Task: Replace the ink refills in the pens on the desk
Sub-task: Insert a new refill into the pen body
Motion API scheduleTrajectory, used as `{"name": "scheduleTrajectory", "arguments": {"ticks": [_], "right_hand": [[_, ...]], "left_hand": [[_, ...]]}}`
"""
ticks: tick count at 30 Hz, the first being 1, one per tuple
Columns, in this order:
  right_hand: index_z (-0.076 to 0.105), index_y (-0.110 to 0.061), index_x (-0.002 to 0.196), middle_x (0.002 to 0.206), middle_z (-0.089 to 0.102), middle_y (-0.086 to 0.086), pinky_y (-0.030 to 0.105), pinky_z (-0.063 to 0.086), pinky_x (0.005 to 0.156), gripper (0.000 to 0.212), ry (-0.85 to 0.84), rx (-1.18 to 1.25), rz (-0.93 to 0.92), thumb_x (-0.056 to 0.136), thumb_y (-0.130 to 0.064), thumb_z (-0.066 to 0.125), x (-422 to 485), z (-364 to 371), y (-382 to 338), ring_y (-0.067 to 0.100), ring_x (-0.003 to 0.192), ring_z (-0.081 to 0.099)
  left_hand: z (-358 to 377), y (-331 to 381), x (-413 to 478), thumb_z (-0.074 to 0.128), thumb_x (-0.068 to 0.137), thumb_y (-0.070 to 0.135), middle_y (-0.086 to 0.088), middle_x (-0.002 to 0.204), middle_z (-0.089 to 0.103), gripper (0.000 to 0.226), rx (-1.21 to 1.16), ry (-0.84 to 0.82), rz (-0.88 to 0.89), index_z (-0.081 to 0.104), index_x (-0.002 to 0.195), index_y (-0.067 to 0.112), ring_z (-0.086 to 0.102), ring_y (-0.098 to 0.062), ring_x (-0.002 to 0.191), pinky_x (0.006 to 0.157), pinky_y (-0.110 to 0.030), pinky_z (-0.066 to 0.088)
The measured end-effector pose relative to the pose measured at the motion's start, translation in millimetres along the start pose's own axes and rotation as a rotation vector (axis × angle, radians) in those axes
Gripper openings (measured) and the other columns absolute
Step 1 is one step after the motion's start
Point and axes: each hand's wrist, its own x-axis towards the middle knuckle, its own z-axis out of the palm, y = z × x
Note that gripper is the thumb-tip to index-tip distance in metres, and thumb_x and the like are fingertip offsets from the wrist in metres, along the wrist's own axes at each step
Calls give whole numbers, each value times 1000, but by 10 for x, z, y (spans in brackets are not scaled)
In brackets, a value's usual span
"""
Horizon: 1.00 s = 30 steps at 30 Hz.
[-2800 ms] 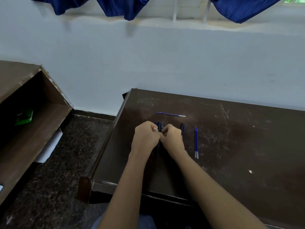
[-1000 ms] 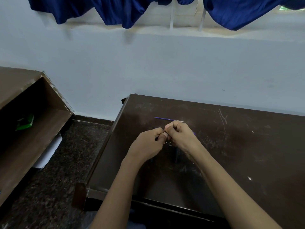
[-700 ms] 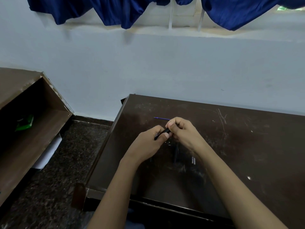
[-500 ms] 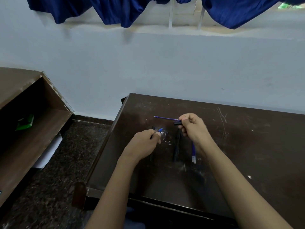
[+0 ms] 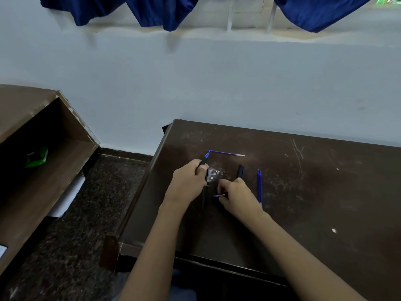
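Observation:
My left hand (image 5: 188, 184) grips a dark pen (image 5: 204, 162) whose blue tip points up and away from me. Lower and to the right, my right hand (image 5: 237, 197) is down on the brown desk (image 5: 314, 213), its fingers curled round a dark pen part with blue lettering (image 5: 219, 195). Another dark pen (image 5: 204, 199) lies on the desk under my left hand. A black pen piece (image 5: 240, 171) lies just beyond my right hand. Two blue refills (image 5: 259, 185) lie side by side to the right. A single blue refill (image 5: 225, 153) lies crosswise further back.
The desk's left edge (image 5: 152, 177) drops to a dark speckled floor. A brown shelf unit (image 5: 43, 170) with a green item (image 5: 36, 157) inside stands on the left. A pale wall rises behind the desk, and blue cloth (image 5: 165, 11) hangs above it.
My hands, joined on the pen before, have pulled apart. The left one keeps the pen, blue tip now exposed. The right one swung right, then dropped to the desk near the lying pens.

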Motion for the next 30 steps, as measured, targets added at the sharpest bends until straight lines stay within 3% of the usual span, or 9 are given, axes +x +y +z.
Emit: {"name": "scheduleTrajectory", "arguments": {"ticks": [4, 7, 9, 11, 13, 15, 17, 21, 30], "right_hand": [[54, -14, 114, 112, 53, 10, 31, 49, 84, 23, -34, -90, -53, 92, -18, 55, -11, 20, -29, 22, 105, 53], [58, -13, 108, 106, 60, 7, 34, 51, 85, 21, -1, -5, -52, 88, -20, 61, 20, -10, -34, 21, 103, 55], [64, -13, 98, 96, 66, 4, 31, 53, 81, 16, 122, 268, 40, 88, -25, 63, 63, -80, -54, 16, 90, 61], [67, -12, 89, 84, 68, 4, 29, 54, 74, 23, 174, 713, 189, 90, -33, 60, 91, -201, -112, 13, 74, 61], [66, -8, 86, 72, 65, 4, 24, 53, 64, 29, 83, 1148, 282, 92, -36, 58, 79, -305, -177, 10, 62, 57], [64, -9, 80, 64, 60, 1, 18, 51, 56, 26, 24, 1328, 308, 90, -33, 62, 52, -356, -220, 7, 55, 53], [63, -10, 76, 59, 58, 0, 15, 48, 51, 21, 25, 1372, 325, 87, -28, 67, 47, -359, -221, 5, 50, 51], [65, -12, 72, 52, 56, -4, 13, 44, 44, 17, 49, 1375, 377, 83, -22, 72, 66, -372, -200, 2, 43, 50], [66, -11, 75, 51, 59, -4, 13, 40, 45, 14, 22, 1452, 381, 89, -13, 63, 30, -401, -237, 1, 44, 51]], "left_hand": [[13, 9, 27, 35, 100, 22, -4, 96, 66, 26, -2, -19, -27, 59, 105, 14, 52, -1, 69, 57, -13, 34], [13, -9, 20, 38, 98, 19, -6, 96, 67, 25, -20, -24, -15, 61, 103, 11, 54, -5, 72, 63, -18, 41], [7, -16, 12, 42, 97, 19, -1, 88, 68, 22, -49, -32, 0, 63, 101, 12, 56, -4, 69, 64, -18, 45], [6, -5, 6, 48, 96, 21, 5, 80, 67, 17, -45, -59, 19, 64, 98, 16, 58, -2, 64, 58, -12, 45], [7, 22, -9, 53, 95, 23, 10, 71, 63, 11, -21, -85, 49, 64, 92, 20, 59, 1, 57, 49, -5, 43], [2, 44, -36, 58, 92, 23, 12, 64, 61, 12, -9, -115, 78, 61, 81, 23, 58, 7, 49, 45, -2, 40], [4, 53, -57, 60, 91, 22, 12, 61, 62, 17, -4, -161, 90, 59, 74, 27, 58, 9, 47, 47, -6, 41], [43, 83, -65, 58, 91, 24, 6, 75, 70, 13, -8, -192, 61, 65, 82, 21, 63, 1, 57, 60, -14, 46], [43, 167, -85, 56, 90, 19, 9, 69, 65, 19, -2, -157, -9, 73, 89, 11, 51, -2, 63, 58, -16, 35]]}}
